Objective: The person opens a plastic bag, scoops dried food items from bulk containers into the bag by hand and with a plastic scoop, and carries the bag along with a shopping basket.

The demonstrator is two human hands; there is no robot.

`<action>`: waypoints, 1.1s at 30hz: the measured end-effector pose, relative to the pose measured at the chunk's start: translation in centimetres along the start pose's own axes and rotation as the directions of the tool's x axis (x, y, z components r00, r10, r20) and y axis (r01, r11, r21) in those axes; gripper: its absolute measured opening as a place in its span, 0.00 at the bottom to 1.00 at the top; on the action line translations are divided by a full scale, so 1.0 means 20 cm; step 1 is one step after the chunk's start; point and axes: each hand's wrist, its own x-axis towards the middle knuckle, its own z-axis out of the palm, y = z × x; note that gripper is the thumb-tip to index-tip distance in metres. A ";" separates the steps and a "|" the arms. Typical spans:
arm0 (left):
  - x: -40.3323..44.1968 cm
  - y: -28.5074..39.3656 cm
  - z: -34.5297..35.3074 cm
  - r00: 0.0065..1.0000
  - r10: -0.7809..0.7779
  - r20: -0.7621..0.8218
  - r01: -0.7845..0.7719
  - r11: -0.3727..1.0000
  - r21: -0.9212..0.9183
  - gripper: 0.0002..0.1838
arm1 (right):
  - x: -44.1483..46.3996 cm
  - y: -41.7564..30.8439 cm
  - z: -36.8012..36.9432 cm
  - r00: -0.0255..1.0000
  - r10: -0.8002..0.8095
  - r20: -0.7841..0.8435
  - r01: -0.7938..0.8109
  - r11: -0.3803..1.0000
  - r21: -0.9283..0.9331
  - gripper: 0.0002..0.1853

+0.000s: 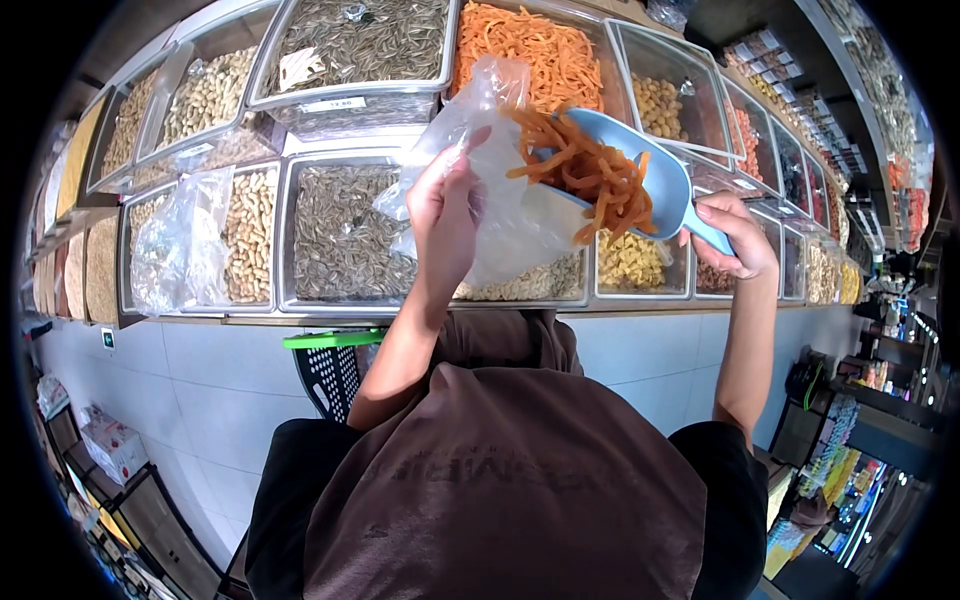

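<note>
In my right hand (735, 238) is the handle of a light blue scoop (672, 190), gripped with the fingers wrapped round it. Orange dried strips (600, 180) heap in the scoop, and some hang over its front lip. That lip is up against a clear plastic bag (515, 225), in front of the bins. My left hand (448, 200) pinches the bag near its upper left part. How far the bag's mouth is spread cannot be made out. Behind the bag and scoop, a bin of similar orange strips (530, 50) stands in the back row.
Bins of sunflower seeds (345, 235), peanuts (250, 235) and yellow pieces (635, 262) line the front row. Another plastic bag (175, 245) lies over bins at the left. A tilted clear lid (675, 85) covers a back bin. A basket with a green rim (335, 342) is by my left side.
</note>
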 end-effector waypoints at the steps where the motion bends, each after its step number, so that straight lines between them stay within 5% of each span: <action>1: 0.00 0.01 0.00 0.999 0.029 0.015 -0.029 0.999 0.016 0.18 | 0.01 -0.01 0.00 1.000 0.001 0.002 -0.001 1.000 -0.001 0.21; 5: -0.01 0.04 -0.02 0.998 -0.014 0.056 0.011 0.999 0.050 0.17 | 0.07 -0.09 0.01 0.993 0.117 0.005 -0.115 0.983 -0.146 0.21; 7: -0.01 0.04 -0.07 0.976 -0.056 0.210 0.034 0.994 0.104 0.17 | 0.10 -0.13 0.02 0.988 0.157 0.010 -0.153 0.973 -0.170 0.21; 13: -0.01 0.09 -0.11 0.957 -0.255 0.140 0.247 0.966 0.071 0.18 | 0.21 -0.18 0.07 0.977 0.209 0.035 -0.190 0.937 -0.294 0.22; 14: 0.00 0.07 -0.11 0.958 -0.253 0.136 0.245 0.967 0.070 0.18 | 0.22 -0.17 0.07 0.980 0.192 0.051 -0.170 0.943 -0.287 0.21; 16: 0.01 0.04 -0.12 0.999 0.037 0.011 -0.037 0.999 0.004 0.21 | 0.24 -0.14 0.07 0.983 0.167 0.071 -0.145 0.959 -0.245 0.21; 23: 0.00 0.09 -0.31 0.999 0.009 -0.035 -0.017 0.972 -0.236 0.28 | 0.24 -0.01 -0.02 0.986 0.066 0.151 -0.062 0.998 -0.031 0.21; 29: 0.00 0.09 -0.30 0.986 0.039 -0.164 -0.077 0.969 -0.235 0.29 | 0.18 -0.02 -0.06 0.979 0.035 0.202 -0.034 0.999 -0.012 0.21; 33: -0.01 0.11 -0.30 1.000 -0.013 -0.028 0.006 0.970 -0.244 0.28 | 0.14 -0.04 -0.11 0.975 -0.006 0.220 0.001 1.000 0.022 0.21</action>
